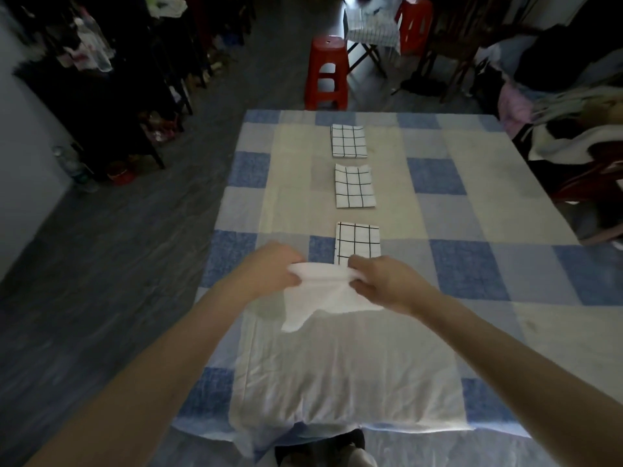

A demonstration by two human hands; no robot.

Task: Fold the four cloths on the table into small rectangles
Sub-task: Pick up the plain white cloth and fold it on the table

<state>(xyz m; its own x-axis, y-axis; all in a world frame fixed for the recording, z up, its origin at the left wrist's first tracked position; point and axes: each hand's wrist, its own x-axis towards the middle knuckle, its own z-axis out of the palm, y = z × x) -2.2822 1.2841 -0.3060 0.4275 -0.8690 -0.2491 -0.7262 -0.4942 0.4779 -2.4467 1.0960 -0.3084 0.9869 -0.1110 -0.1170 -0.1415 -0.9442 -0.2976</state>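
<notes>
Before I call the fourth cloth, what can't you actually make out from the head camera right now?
- White cloth: pattern washed out by glare; fold count unclear.
- Left hand and right hand: fingertips buried in cloth.
- Nearest folded cloth: near edge hidden behind right hand.
- Table: right side cut off by frame.

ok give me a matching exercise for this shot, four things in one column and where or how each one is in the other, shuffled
Things
1. white cloth
2. farthest grid cloth
3. nearest grid cloth
4. red stool

Places or states
A. on the floor beyond the table's far edge
B. folded, just beyond the right hand
C. held up at its top edge by both hands, left hand included
D. folded, closest to the table's far edge

Pairs: 1-C, 2-D, 3-B, 4-A
</notes>
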